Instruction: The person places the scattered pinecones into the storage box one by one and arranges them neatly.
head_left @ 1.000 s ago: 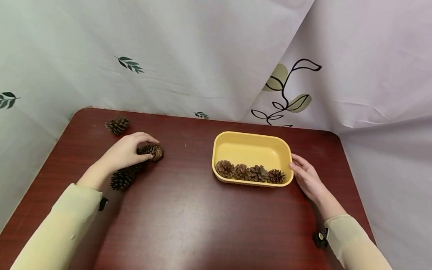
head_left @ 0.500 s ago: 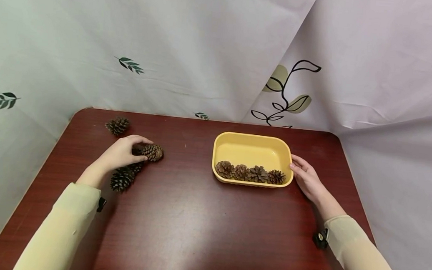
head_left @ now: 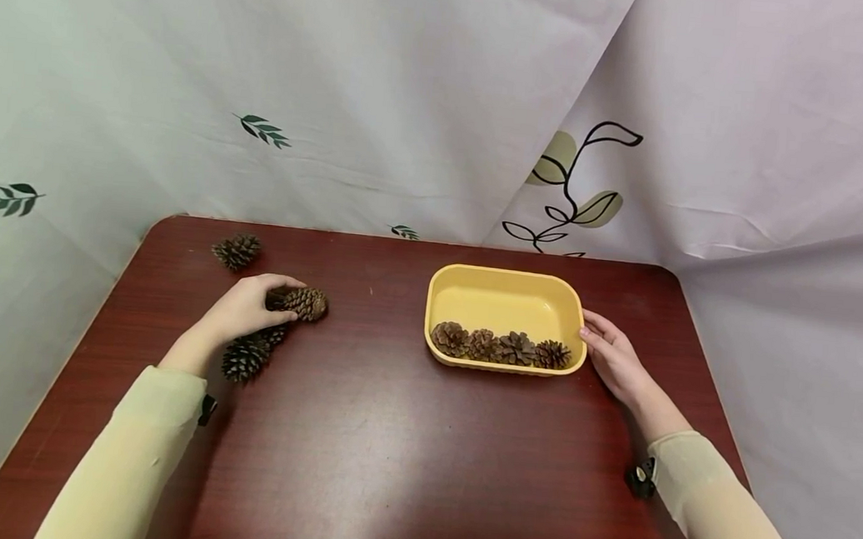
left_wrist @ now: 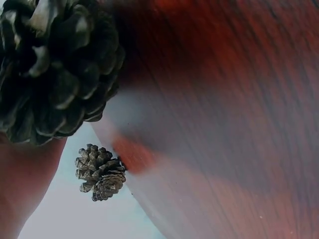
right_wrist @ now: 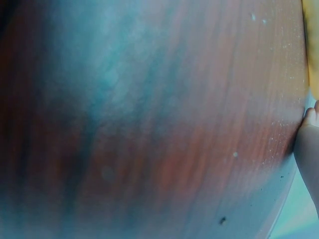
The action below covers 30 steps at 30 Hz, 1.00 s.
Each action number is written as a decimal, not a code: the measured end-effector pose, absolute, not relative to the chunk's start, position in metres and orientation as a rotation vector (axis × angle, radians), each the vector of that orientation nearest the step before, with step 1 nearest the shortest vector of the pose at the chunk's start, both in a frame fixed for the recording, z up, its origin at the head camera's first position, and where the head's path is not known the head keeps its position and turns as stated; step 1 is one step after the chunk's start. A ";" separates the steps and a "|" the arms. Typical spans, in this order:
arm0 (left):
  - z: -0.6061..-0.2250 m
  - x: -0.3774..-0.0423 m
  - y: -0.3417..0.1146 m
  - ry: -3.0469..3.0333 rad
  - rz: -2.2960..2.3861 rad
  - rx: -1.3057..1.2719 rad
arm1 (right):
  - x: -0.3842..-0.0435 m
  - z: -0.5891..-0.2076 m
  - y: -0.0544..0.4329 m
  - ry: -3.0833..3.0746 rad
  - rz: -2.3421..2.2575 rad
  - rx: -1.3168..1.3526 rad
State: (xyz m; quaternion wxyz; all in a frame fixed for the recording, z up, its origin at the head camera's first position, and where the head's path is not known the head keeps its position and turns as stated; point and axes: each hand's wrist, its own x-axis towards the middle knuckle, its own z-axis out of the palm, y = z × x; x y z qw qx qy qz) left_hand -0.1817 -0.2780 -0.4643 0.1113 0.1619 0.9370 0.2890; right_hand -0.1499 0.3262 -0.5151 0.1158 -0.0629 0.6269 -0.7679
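My left hand [head_left: 243, 306] curls its thumb and fingers around the near end of a brown pine cone [head_left: 307, 303] at the table's left; part of the cone is hidden by the hand. Below the palm lie darker pine cones [head_left: 247, 357], partly covered. In the left wrist view, a large pine cone [left_wrist: 60, 74] fills the upper left corner. My right hand [head_left: 616, 357] holds the right end of a yellow plastic tub [head_left: 506, 277], thumb at the rim. Inside, several pine cones [head_left: 518, 348] stand in a row along the near wall.
Another pine cone [head_left: 236, 251] lies at the back left corner of the dark red wooden table [head_left: 375, 433]. White cloth [head_left: 383, 107] with leaf prints hangs behind the table and along both sides.
My left hand has drawn back a little toward the left, uncovering more of the brown pine cone and those below it. The right hand and tub stay in place.
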 end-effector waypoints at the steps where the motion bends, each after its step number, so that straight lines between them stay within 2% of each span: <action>1: -0.464 -0.182 -0.278 2.750 0.849 0.470 | -0.150 -0.515 0.326 1.834 -2.252 -0.186; 19: -0.453 -0.179 -0.267 2.863 0.951 0.484 | -0.148 -0.513 0.326 1.849 -2.245 -0.157; 30: -0.446 -0.180 -0.245 2.919 0.978 0.585 | -0.149 -0.514 0.325 1.835 -2.261 -0.172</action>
